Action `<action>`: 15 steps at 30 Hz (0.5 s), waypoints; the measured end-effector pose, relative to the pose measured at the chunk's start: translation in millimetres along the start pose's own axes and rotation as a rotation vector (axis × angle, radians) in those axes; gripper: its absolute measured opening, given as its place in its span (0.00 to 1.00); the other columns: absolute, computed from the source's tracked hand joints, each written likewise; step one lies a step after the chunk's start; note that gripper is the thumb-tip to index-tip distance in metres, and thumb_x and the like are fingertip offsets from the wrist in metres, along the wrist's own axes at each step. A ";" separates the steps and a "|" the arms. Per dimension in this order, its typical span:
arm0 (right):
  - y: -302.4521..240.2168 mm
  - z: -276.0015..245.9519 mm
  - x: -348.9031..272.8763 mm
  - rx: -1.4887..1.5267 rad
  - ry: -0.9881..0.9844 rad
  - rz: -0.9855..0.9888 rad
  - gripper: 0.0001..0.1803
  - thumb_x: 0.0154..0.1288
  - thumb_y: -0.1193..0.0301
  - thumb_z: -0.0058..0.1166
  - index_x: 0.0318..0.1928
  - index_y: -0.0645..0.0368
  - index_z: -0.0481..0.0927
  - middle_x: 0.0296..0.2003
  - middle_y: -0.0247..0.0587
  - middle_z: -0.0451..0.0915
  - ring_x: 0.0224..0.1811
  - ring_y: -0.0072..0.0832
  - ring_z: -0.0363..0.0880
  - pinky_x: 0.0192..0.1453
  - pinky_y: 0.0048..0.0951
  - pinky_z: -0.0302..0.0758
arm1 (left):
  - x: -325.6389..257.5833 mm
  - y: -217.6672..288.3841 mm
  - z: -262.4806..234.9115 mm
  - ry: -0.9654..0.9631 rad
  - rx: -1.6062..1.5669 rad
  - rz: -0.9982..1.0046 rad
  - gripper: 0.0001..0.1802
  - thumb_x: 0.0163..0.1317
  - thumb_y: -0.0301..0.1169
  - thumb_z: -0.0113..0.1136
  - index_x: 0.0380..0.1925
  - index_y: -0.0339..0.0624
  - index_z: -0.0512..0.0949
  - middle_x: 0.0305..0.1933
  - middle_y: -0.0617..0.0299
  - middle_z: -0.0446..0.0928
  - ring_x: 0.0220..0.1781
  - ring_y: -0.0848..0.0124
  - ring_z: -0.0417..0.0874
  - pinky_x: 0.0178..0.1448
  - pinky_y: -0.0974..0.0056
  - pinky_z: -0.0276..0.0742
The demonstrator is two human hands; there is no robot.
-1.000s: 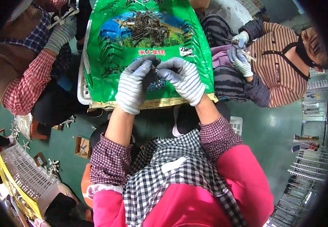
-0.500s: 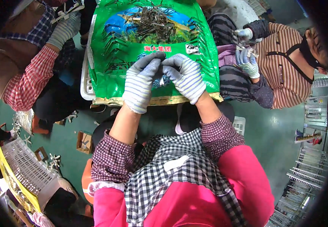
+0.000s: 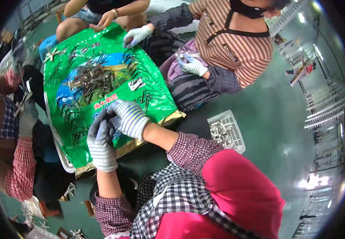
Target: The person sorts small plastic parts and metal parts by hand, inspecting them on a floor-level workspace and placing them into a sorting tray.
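Note:
My left hand (image 3: 102,146), in a striped glove with dark grey fingers, is closed, its fingertips pinched at the near part of a green printed sack (image 3: 136,93). Against it, my right hand (image 3: 130,120) is closed too, thumb and fingers bent together in a matching glove. Whatever lies between the fingertips is too small and covered to make out. Beyond my hands, a pile of thin dark strips (image 3: 94,81) rests on the sack's middle. More dark strips (image 3: 145,99) lie in rows along its sides.
At right, a co-worker in a striped top (image 3: 224,47) sits by the sack, gloved hands near it. Another person's bare hand (image 3: 108,18) is at its far edge. A person in a red checked sleeve (image 3: 21,167) works at left. A white basket (image 3: 240,145) holds pale metal pieces.
My view has turned right, so the sack appears tilted and further left. The basket of pale pieces shows more fully, and a person at the far side is visible. My hands stay together.

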State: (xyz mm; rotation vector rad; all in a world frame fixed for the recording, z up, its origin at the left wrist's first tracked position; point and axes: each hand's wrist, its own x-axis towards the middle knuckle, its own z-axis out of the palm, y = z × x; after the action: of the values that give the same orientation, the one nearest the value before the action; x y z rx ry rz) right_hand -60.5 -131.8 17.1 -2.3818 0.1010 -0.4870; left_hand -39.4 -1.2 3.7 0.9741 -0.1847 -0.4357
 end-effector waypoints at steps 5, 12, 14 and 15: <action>9.1 -2.2 -6.1 -0.018 -0.034 0.016 0.09 0.47 0.68 0.57 0.32 0.53 0.78 0.33 0.45 0.78 0.39 0.44 0.76 0.44 0.41 0.72 | 0.1 -1.2 9.2 -0.018 -0.051 -0.041 0.19 0.60 0.28 0.55 0.51 0.34 0.72 0.46 0.59 0.77 0.42 0.76 0.76 0.43 0.75 0.71; 19.0 25.0 -12.3 0.362 0.096 -0.055 0.01 0.59 0.75 0.49 0.32 0.58 0.73 0.26 0.34 0.73 0.31 0.23 0.74 0.32 0.25 0.72 | -5.4 -0.9 -0.5 -0.095 0.044 -0.031 0.29 0.56 0.35 0.56 0.58 0.33 0.66 0.44 0.61 0.76 0.41 0.74 0.75 0.50 0.69 0.71; 25.5 14.1 -6.2 0.530 0.186 -0.233 0.03 0.59 0.73 0.53 0.32 0.60 0.75 0.28 0.34 0.75 0.32 0.22 0.74 0.33 0.24 0.73 | -7.0 7.1 14.7 -0.128 0.010 -0.021 0.28 0.57 0.35 0.56 0.56 0.33 0.67 0.44 0.61 0.76 0.40 0.74 0.75 0.48 0.69 0.71; 25.0 -2.1 -13.5 0.270 0.125 -0.223 0.04 0.58 0.73 0.56 0.33 0.61 0.77 0.28 0.34 0.76 0.32 0.20 0.74 0.34 0.24 0.73 | -10.2 14.0 24.7 -0.139 -0.023 -0.028 0.27 0.57 0.35 0.56 0.56 0.33 0.68 0.45 0.61 0.76 0.40 0.75 0.75 0.47 0.70 0.71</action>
State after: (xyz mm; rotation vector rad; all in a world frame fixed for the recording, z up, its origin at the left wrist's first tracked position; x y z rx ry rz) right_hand -72.3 -149.3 -2.0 -2.1062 -0.1670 -0.7083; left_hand -53.2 -8.7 29.4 0.9248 -0.2910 -0.5309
